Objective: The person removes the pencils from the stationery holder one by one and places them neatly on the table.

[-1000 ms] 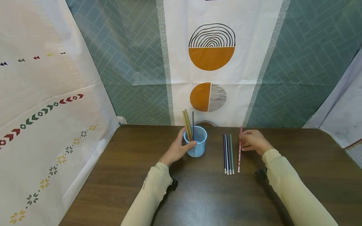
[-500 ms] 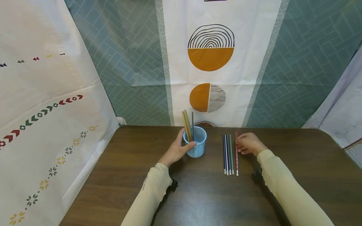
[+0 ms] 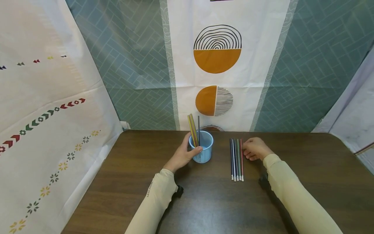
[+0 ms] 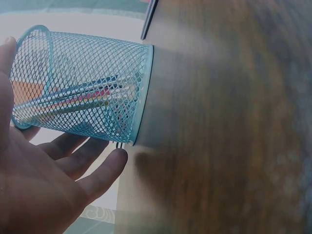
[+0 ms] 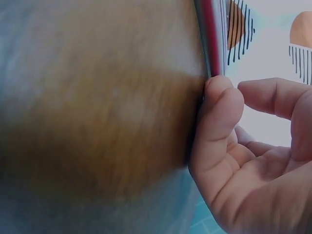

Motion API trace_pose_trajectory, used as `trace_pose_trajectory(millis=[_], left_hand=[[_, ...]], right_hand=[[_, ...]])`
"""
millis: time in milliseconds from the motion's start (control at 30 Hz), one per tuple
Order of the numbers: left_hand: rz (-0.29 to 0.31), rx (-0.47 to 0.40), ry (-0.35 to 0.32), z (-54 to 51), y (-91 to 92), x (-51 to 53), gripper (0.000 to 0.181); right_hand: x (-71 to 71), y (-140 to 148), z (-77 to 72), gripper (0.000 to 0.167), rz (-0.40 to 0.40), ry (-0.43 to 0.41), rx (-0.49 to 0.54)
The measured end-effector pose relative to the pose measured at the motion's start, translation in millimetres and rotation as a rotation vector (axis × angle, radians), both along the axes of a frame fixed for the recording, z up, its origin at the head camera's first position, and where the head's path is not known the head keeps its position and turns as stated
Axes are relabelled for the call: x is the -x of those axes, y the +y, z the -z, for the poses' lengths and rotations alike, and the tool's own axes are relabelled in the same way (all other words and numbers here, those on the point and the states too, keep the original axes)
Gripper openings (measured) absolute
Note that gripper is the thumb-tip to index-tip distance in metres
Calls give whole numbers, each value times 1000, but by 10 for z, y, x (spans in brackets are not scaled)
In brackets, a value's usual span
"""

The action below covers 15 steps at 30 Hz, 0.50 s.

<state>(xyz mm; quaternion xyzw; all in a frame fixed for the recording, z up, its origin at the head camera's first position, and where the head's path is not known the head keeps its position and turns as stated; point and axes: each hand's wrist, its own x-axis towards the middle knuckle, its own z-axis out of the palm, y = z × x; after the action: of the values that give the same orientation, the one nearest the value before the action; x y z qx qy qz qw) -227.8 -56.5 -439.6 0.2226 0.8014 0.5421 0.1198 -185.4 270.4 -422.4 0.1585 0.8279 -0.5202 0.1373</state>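
My left hand (image 3: 183, 155) holds a light blue mesh pencil cup (image 3: 206, 152), thumb at the near side and fingers around the left side. A few pencils lean inside the cup, yellow ones (image 3: 193, 129) and a dark one (image 3: 199, 125). The mesh cup (image 4: 87, 83) stands on the table in the left wrist view. To its right lies a row of several pencils (image 3: 235, 159), eraser ends toward me. A red pencil (image 3: 242, 162) forms the row's right edge. My right hand (image 3: 256, 149) touches its side; in the right wrist view, the thumb stands apart from the bent fingers (image 5: 214, 122).
The dark wooden table (image 3: 131, 195) ends at a back edge just behind the cup and pencils. A patterned cloth (image 3: 216, 78) hangs behind it, and a white embroidered cloth (image 3: 55, 139) hangs along the left side.
My right hand has moved left with the red pencil, which now lies against the row instead of apart from it. The left hand and the cup have stayed in place.
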Motion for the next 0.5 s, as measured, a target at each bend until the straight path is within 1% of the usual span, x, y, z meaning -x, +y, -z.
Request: trace_pose_trajectory(millis=[100,167,233,333,400,500], left_hand=[[-4,9,-1,8,-4,-2,81],[-3,10,-1,9,-5,-2,80],[-3,9,0,6,-6,-4,80],[-2,4,0,5,-7,-5,81],[-2,1,0,4,-8,-7,82],[-1,-2,-1,3,-9,-12,82]], right_hand=[[14,-13,-8,23,5,-8,-5],[32,-30,-17,24,12,16,-6],[61,-61,-29,25,20,67,-3],[126,-123,-76,27,27,172,4],[176,-180,-132,29,28,239,17],[258,-285,-239,29,18,307,33]])
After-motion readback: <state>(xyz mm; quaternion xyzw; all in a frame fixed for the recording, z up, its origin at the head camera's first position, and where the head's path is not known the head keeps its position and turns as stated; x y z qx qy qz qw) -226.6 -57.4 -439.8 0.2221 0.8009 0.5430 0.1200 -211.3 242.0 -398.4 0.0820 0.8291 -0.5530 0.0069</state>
